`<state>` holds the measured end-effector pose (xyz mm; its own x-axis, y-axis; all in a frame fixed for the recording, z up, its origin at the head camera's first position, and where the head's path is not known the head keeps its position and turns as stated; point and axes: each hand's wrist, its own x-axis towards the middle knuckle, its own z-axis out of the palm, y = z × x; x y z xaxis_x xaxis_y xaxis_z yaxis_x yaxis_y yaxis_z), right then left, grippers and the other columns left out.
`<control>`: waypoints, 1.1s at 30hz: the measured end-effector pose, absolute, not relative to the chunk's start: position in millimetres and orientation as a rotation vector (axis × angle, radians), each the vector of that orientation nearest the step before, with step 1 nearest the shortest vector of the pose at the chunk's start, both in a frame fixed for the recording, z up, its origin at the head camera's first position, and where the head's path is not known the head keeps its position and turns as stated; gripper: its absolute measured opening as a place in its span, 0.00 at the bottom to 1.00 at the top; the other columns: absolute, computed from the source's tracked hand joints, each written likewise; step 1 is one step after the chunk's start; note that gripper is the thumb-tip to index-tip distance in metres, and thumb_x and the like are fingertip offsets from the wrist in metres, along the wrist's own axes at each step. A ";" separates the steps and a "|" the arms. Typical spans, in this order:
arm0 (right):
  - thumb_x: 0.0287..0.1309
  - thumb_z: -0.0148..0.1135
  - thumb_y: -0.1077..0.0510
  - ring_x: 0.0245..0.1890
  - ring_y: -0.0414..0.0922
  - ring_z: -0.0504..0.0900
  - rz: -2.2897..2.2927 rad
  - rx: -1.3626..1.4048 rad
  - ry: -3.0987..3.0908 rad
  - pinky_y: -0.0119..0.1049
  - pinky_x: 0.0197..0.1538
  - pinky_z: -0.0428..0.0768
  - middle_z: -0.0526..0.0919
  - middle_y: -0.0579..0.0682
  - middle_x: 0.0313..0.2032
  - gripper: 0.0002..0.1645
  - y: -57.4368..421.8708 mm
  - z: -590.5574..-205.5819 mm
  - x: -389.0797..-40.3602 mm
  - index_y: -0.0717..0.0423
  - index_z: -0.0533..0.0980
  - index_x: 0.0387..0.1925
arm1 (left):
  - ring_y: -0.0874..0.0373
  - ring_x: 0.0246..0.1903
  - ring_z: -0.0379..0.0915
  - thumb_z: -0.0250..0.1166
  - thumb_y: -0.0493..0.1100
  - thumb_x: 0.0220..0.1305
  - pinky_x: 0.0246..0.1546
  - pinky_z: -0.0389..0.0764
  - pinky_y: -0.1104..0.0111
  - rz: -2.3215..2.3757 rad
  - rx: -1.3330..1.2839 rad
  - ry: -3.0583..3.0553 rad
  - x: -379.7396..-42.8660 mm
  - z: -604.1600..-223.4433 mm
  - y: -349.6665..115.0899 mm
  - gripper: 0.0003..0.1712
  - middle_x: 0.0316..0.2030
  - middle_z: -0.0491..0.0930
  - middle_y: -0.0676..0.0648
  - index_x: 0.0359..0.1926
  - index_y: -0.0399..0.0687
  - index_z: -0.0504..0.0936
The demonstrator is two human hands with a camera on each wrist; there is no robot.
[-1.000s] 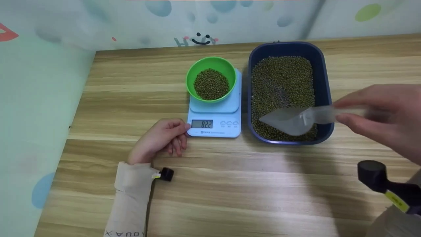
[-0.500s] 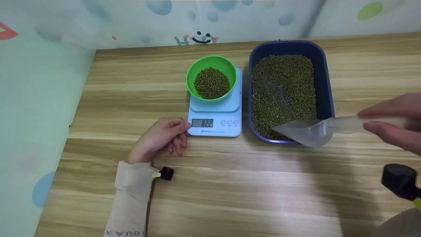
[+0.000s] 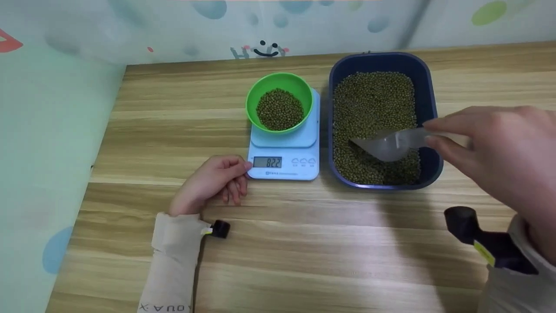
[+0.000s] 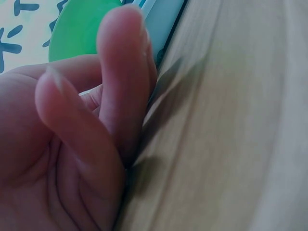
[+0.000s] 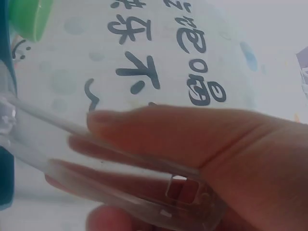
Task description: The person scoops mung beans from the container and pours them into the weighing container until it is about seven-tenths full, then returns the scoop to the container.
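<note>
My right hand (image 3: 499, 148) grips the handle of a translucent plastic scoop (image 3: 388, 147) between thumb and fingers. The scoop's tip is down at the small green beans (image 3: 373, 104) in a dark blue tub (image 3: 428, 91). In the right wrist view the scoop's handle (image 5: 96, 185) runs through the fingers. My left hand (image 3: 219, 178) lies on the table, thumb and bent index finger pinching the left edge of a light blue kitchen scale (image 3: 284, 150), the other fingers loosely curled. On the scale stands a green bowl (image 3: 299, 89) partly filled with the same beans. Its display (image 3: 267, 162) reads 822, perhaps with a decimal point.
The wooden table (image 3: 304, 248) meets a patterned wall covering (image 3: 330, 26) at the back and another wall (image 3: 52, 130) on the left. Tub and scale stand side by side with a narrow gap between them.
The right hand first drew the scoop right and toward me, over the tub's front rim, then brought it back left and away from me, down to the beans. Left hand, bowl and display reading stay unchanged.
</note>
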<state>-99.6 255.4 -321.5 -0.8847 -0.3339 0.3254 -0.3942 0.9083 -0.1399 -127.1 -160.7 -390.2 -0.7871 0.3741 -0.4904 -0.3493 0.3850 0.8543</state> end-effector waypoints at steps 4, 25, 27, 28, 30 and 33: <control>0.56 0.55 0.47 0.12 0.39 0.68 0.265 0.531 -2.779 0.35 0.12 0.55 0.83 0.44 0.31 0.13 234.6 -313.3 -94.4 0.37 0.78 0.44 | 0.54 0.13 0.74 0.53 0.49 0.65 0.09 0.68 0.72 1.442 0.023 2.012 -127.2 -390.4 -160.9 0.21 0.21 0.77 0.38 0.30 0.30 0.72; 0.52 0.48 0.63 0.14 0.46 0.67 0.386 0.646 -2.927 0.40 0.13 0.62 0.67 0.47 0.14 0.11 189.5 -333.8 -107.8 0.55 0.73 0.38 | 0.54 0.13 0.74 0.53 0.48 0.65 0.08 0.67 0.73 1.434 0.028 2.020 -127.4 -390.5 -158.9 0.21 0.20 0.77 0.39 0.30 0.30 0.72; 0.53 0.48 0.63 0.14 0.47 0.68 0.396 0.642 -2.963 0.43 0.14 0.64 0.68 0.48 0.13 0.12 187.0 -334.8 -110.6 0.56 0.73 0.40 | 0.55 0.13 0.74 0.52 0.48 0.65 0.08 0.67 0.73 1.431 0.027 2.022 -127.4 -390.1 -158.9 0.21 0.20 0.77 0.39 0.30 0.30 0.72; 0.53 0.48 0.63 0.14 0.48 0.68 0.401 0.642 -2.979 0.44 0.15 0.64 0.68 0.48 0.13 0.12 186.2 -335.2 -112.2 0.57 0.72 0.40 | 0.55 0.13 0.74 0.52 0.48 0.65 0.08 0.67 0.73 1.430 0.027 2.023 -127.4 -390.0 -159.0 0.21 0.20 0.77 0.39 0.30 0.30 0.73; 0.55 0.47 0.63 0.14 0.49 0.70 0.409 0.643 -2.996 0.46 0.15 0.65 0.68 0.49 0.12 0.11 185.6 -336.5 -115.1 0.57 0.71 0.41 | 0.55 0.13 0.74 0.52 0.48 0.65 0.08 0.67 0.73 1.428 0.026 2.023 -127.4 -389.8 -159.2 0.21 0.20 0.77 0.39 0.30 0.30 0.73; 0.56 0.47 0.63 0.15 0.51 0.72 0.411 0.643 -3.003 0.49 0.16 0.66 0.68 0.50 0.12 0.14 185.8 -338.2 -117.5 0.58 0.71 0.44 | 0.55 0.13 0.74 0.52 0.49 0.65 0.08 0.67 0.73 1.428 0.025 2.019 -127.3 -389.8 -159.9 0.21 0.20 0.77 0.39 0.30 0.30 0.73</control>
